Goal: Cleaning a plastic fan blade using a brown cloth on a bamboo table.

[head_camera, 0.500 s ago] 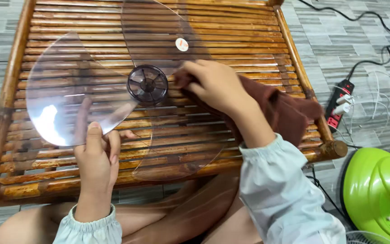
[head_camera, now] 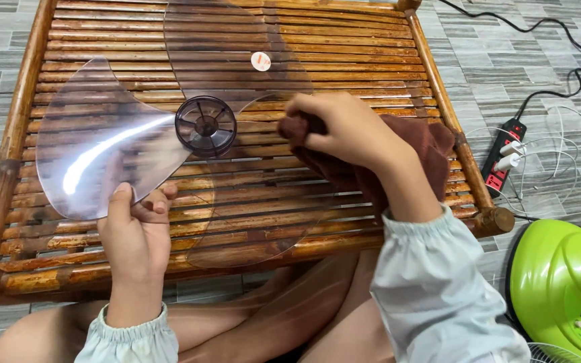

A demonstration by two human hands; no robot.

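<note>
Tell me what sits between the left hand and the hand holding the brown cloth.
In the head view, the clear fan blade spans the gap between left hand and right hand with its brown cloth; bamboo slats show through.

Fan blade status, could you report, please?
Left hand grips fan blade edge. Right hand presses brown cloth on it. Nothing blocking.

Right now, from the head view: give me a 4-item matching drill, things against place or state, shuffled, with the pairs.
Things:
1. brown cloth
2. clear fan blade
3. power strip
4. green fan base

Places or states:
A. on the tiled floor, plugs in it
B. bottom right corner of the view
C. under the right hand
D. edge pinched by the left hand

Pairs: 1-C, 2-D, 3-A, 4-B
</note>
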